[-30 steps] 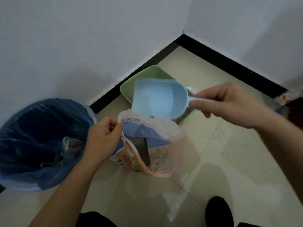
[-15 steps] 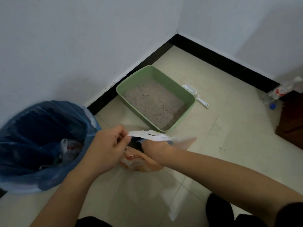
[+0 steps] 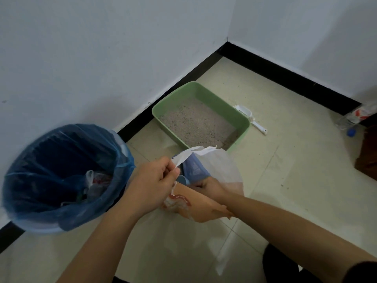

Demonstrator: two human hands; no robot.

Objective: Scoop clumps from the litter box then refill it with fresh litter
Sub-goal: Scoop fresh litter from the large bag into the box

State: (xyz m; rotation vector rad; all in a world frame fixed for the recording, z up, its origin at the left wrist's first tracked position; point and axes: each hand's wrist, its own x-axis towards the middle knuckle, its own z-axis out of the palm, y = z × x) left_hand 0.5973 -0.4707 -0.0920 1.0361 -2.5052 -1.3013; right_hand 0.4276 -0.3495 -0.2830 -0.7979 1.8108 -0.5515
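Observation:
A green litter box point(image 3: 240, 121) with grey litter sits on the floor against the wall. In front of it stands an open litter bag point(image 3: 224, 170), white and orange. My left hand point(image 3: 155, 182) pinches the bag's top edge and holds the mouth open. My right hand point(image 3: 210, 186) is reached down inside the bag; its fingers are hidden. A bit of the light blue scoop point(image 3: 181, 179) shows inside the bag between my hands. A white slotted scoop point(image 3: 246, 113) lies on the floor to the right of the litter box.
A bin lined with a blue bag point(image 3: 61, 176) stands at the left and holds trash. A plastic bottle point(image 3: 355, 117) lies at the far right by the black skirting. Brown furniture point(image 3: 369, 158) shows at the right edge. My dark shoe point(image 3: 285, 262) is at the bottom right.
One second ago my right hand held the blue scoop above the bag. It has since gone down into the bag with the scoop. My left hand still holds the bag's edge.

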